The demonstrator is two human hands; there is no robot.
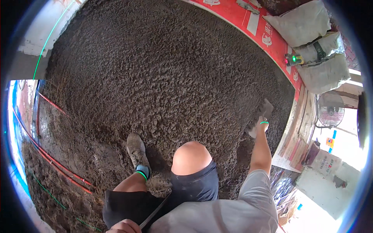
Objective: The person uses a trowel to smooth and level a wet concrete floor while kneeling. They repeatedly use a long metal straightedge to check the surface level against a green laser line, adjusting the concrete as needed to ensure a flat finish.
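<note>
My right arm reaches out to the right, and my right hand (263,123) is closed on a steel trowel (267,108). The trowel's flat grey blade lies against the dark, wet mortar (167,77), and the hand covers its handle. Around the trowel the mortar looks smoother than the lumpy surface farther left. My left hand (126,226) is closed at the lower edge, near my thigh. From it a thin grey straight-edged bar (155,211) slants up across my dark shorts; its kind cannot be made out. My left shoe (136,149) stands in the mortar.
A red printed board (260,33) borders the mortar on the right. A laser level (294,59) stands beside pale sacks (324,73), casting green lines. A fan (330,110) and a white box (326,163) are farther right. Red pipes (50,159) run along the left.
</note>
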